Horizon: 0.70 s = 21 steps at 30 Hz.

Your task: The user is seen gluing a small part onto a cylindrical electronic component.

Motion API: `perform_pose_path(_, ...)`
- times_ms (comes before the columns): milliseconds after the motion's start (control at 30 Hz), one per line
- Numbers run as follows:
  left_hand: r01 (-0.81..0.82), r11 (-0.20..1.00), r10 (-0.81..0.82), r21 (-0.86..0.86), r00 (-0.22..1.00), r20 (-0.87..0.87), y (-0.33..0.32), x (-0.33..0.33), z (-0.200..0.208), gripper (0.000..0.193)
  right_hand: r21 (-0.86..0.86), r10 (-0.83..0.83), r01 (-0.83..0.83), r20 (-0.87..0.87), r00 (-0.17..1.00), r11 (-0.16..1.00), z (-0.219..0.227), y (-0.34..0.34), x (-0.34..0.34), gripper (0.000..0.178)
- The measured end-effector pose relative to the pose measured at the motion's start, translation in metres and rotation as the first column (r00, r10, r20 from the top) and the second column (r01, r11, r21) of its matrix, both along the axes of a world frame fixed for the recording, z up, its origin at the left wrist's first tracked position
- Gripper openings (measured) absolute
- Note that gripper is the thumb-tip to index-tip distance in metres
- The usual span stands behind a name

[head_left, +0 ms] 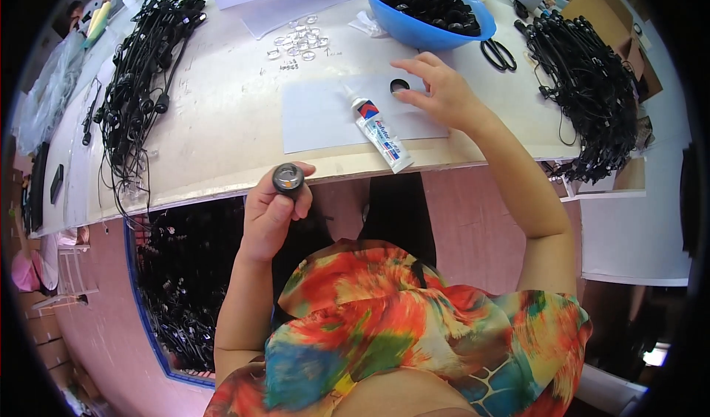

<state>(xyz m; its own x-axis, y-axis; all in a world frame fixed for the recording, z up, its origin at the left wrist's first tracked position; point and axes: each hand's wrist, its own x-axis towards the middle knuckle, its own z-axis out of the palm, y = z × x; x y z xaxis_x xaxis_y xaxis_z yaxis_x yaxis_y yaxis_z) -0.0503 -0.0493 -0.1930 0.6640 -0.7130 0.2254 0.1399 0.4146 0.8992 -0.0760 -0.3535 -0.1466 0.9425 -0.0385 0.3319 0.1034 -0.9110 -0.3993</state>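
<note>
My left hand (268, 214), in front of the table edge, is closed round a short black cylinder (288, 178) whose round, glassy end faces up. My right hand (447, 95) reaches over a white paper sheet (314, 121) with its fingers apart. Beside its thumb lies a small black ring (399, 86); whether the thumb touches it I cannot tell. A white, blue and red glue tube (382, 140) rests slantwise on the sheet, its nozzle pointing away and its flat end by the front edge. Several clear round lenses (302, 42) are scattered beyond the sheet.
A blue basin (436, 38) full of black parts stands at the back, with black-handled scissors (498, 56) beside it. Bundles of black cables lie at left (144, 80) and right (584, 84). Below the table is a blue-rimmed container (151, 321) of black parts.
</note>
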Motion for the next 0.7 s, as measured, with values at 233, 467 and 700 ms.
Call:
perform_pose_path(233, 0.031, 1.000, -0.031, -0.007, 0.999, -0.018, -0.005, -0.013, 0.000, 0.051, 0.268, -0.014, 0.048, -0.127, 0.992, 0.962, -0.005, -0.002, 0.008, 0.034)
perform_pose_path(467, 0.026, 1.000, -0.026, -0.010, 1.000, -0.014, -0.008, -0.017, 0.000, 0.050, 0.258, -0.024, 0.019, 0.015, 1.000, 0.966, -0.020, 0.002, -0.006, 0.041)
perform_pose_path(700, 0.055, 0.998, -0.055, 0.036, 0.998, -0.011, -0.010, -0.018, 0.001, 0.039, -0.113, 0.008, -0.003, 0.042, 0.999, 0.994, -0.013, 0.000, -0.007, 0.030)
